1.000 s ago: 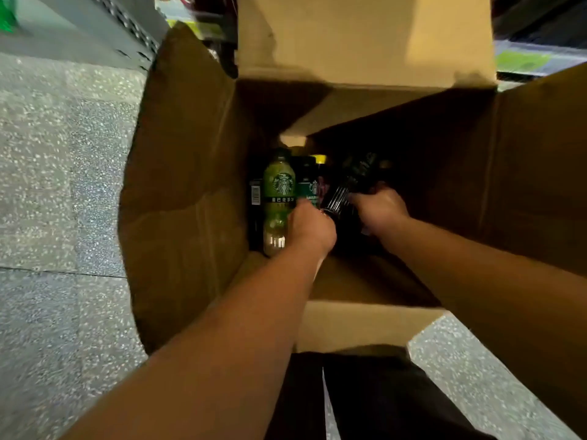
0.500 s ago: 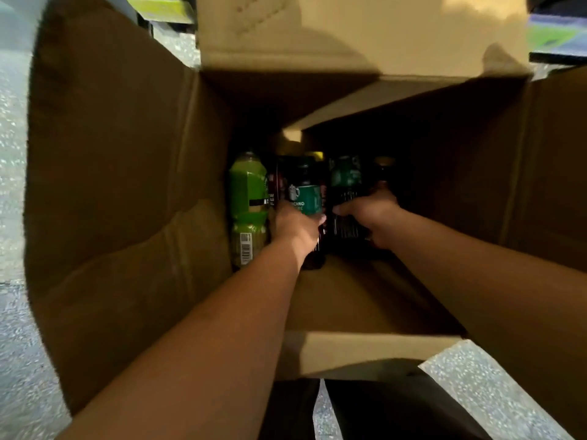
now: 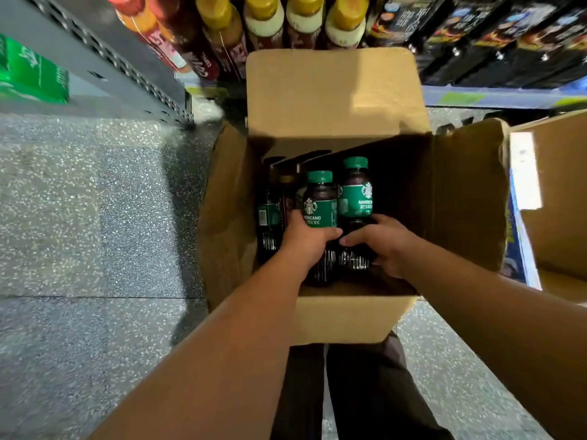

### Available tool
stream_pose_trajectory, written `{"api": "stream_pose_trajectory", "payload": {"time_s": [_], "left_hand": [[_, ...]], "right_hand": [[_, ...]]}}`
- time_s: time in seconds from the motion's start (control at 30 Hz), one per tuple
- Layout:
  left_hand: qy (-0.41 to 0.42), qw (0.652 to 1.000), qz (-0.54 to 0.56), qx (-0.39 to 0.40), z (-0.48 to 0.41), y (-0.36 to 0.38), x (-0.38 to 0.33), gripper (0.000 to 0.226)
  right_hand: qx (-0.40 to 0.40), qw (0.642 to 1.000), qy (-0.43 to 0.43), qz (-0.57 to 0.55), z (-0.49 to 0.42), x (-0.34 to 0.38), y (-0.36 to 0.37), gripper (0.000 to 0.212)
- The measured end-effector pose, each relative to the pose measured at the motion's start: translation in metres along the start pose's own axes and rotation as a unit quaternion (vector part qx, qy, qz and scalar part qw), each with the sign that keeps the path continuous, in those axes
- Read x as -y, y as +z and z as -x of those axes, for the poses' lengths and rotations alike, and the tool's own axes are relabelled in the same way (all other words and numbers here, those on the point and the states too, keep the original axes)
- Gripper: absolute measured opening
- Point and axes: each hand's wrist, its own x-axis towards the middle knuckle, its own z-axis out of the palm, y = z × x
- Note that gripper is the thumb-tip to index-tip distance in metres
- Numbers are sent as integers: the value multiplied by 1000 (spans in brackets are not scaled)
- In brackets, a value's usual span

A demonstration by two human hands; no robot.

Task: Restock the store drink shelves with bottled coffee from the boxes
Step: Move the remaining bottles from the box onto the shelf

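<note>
Frame left: speckled floor [image 3: 79,217]; frame centre: open cardboard box [image 3: 460,201], with dark bottles [image 3: 270,214] standing along its left inner wall. Inside the box, the left hand [image 3: 305,246] curls round the lower body of an upright green-capped Americano bottle [image 3: 319,201]. Just beside it, the right hand [image 3: 381,246] wraps a second Americano bottle [image 3: 355,188], thumbs nearly touching; right edge: second cardboard box [image 3: 559,201].

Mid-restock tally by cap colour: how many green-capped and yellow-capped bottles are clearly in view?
Green-capped bottles, in the box: 2, one gripped by the left hand, one by the right hand.
Yellow-capped bottles, beyond the box: 4.
Total: 6.
</note>
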Motion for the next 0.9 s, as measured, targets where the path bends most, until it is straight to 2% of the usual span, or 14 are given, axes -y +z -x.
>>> {"api": "stream_pose_trajectory", "payload": {"time_s": [0.07,0.17,0.33,0.4,0.53,0.63,0.77,0.9], "left_hand": [[11,1000,13,6,20,-6,-9,62],[27,999,44,7,53,-14,-24,70],[105,992,68,26,99,-27,-46,69],[113,989,86,32,116,-30,-52,70],[142,985,95,32,156,-34,-65,84],[161,982,87,38,191,-38,-74,68],[203,974,99,14,243,-44,-85,53],[244,964,102,-23,304,-50,-100,68]], "right_hand": [[5,1000,-11,-8,22,7,-2,75],[22,999,-22,-28,58,12,-4,64],[36,997,-64,-11,111,15,-4,76],[47,996,-79,-4,133,20,-5,74],[63,988,-140,16,177,35,-9,80],[53,978,-190,70,214,45,-14,94],[51,969,-234,64,270,52,-19,93],[69,939,-327,77,335,59,-26,63]]}}
